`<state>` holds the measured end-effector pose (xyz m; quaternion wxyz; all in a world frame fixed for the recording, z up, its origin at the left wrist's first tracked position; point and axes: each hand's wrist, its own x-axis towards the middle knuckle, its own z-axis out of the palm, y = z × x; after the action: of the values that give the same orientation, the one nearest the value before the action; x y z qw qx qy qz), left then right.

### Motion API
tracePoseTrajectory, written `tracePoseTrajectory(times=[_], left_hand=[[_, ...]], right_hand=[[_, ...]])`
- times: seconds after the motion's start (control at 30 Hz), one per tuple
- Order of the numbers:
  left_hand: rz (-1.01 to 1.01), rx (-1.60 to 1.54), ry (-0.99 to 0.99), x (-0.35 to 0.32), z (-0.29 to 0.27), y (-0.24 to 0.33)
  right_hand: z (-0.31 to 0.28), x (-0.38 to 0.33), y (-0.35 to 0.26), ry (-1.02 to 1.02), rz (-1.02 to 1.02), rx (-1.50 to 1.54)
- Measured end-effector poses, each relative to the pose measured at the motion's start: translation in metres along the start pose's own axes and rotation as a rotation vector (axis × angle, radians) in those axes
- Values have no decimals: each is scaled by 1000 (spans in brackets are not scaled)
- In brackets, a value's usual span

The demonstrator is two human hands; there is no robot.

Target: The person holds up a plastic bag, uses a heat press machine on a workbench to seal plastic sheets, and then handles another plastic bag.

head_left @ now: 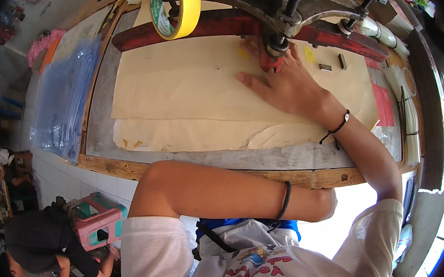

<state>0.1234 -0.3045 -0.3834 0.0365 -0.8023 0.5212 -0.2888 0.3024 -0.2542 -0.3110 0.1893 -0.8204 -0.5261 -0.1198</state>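
Note:
My right hand [296, 87] lies on a large tan sheet [184, 89], fingers spread and thumb stretched out to the left. Its fingertips reach under a red bar [227, 26], and a red-tipped metal piece [271, 58] hangs over the hand, partly hiding it. My left forearm crosses in front of my body along the table's near edge. At its end, my left hand [326, 206] bends down by that edge, with its fingers out of sight. Two small dark metal pieces [325, 67] rest on the sheet to the right of my right hand.
A dark metal frame [256, 3] spans the far side, with a yellow tape roll [190, 7] hanging on it. Clear plastic sheets [63, 99] drape over the left edge. Bundled pale strips [403, 113] lie at right. Lower left, a person [44, 239] sits near a pink-green stool [99, 223].

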Motion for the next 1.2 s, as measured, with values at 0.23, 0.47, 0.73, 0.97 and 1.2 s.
tracePoseTrajectory(times=[0.23, 0.47, 0.73, 0.97, 1.2], left_hand=[[23, 36, 49, -1, 1, -4], [-56, 93, 119, -6, -11, -14], [-16, 82, 163, -5, -8, -11], [-119, 73, 73, -3, -12, -8], [-95, 71, 203, -1, -4, -9]], right_hand=[[-2, -2, -2, -5, -25, -64], [-1, 1, -1, 15, -19, -57], [-1, 1, -4, -13, -24, -60], [0, -2, 0, 9, -42, -64], [-3, 1, -3, 17, -32, -25]])
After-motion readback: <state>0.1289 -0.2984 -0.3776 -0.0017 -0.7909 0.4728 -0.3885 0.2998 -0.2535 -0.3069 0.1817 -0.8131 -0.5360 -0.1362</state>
